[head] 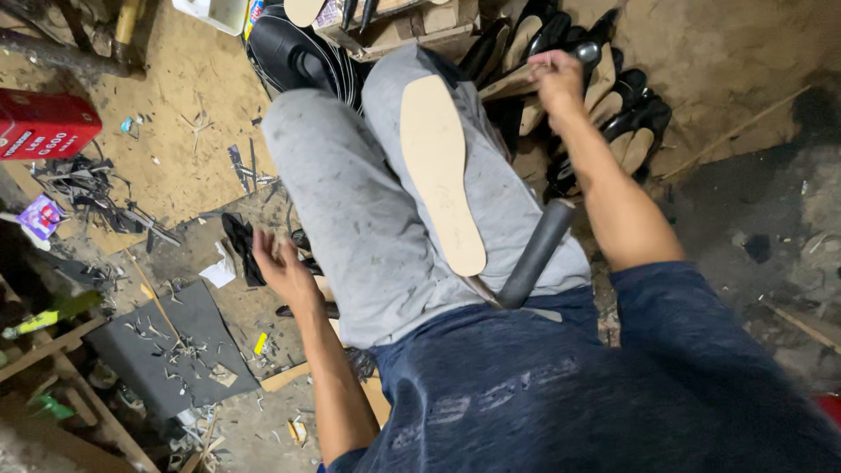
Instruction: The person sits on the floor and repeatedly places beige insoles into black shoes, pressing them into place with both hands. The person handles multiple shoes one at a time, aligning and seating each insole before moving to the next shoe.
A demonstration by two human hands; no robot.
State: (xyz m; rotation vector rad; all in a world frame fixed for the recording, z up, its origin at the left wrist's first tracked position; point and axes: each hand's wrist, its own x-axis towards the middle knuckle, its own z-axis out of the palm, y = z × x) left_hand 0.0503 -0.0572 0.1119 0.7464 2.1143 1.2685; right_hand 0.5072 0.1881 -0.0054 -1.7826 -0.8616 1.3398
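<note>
Dusty workshop floor (745, 52) spreads below us, strewn with offcuts, and a dark mat (166, 350) lies at the left. We sit with grey-trousered knees (350, 201) raised. Across the right thigh rests a pale insole (438, 166), and a grey pipe (536, 252) sticks up just beside its near end. Black shoes (613, 114) are heaped beyond the knees, with a red box (44, 123) far left. Our right hand (556, 79) reaches to that heap, fingers clenched around a small dark, rounded thing we cannot identify. Our left hand (280, 267) hangs low beside the left knee, fingers loosely curled over black scraps (238, 241) on the floor; whether they grip any we cannot tell.
</note>
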